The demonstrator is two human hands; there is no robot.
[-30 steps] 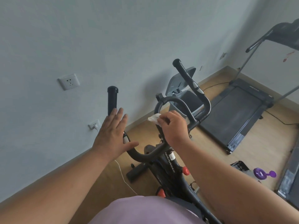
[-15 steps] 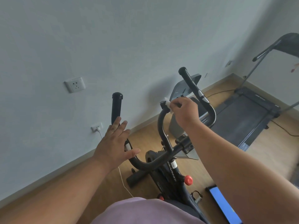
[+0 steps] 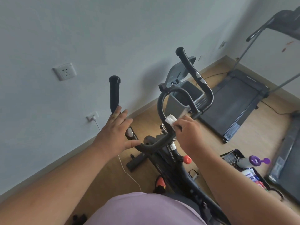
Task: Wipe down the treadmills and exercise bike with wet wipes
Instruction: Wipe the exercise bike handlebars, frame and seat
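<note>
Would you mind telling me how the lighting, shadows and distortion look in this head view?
Head view: soft, dim daylight, no glare; a faint shadow of the exercise bike falls on the wall; wide-angle distortion tilts the floor and bends the wall corner; edges look slightly soft.

My exercise bike (image 3: 168,153) in front of me, by the wall.
My left hand (image 3: 113,132) rests on its left handlebar, my right hand (image 3: 188,132) presses a wet wipe (image 3: 170,120) on the middle loop; treadmill (image 3: 233,101) beyond right, bin (image 3: 183,101) behind the bars.
</note>
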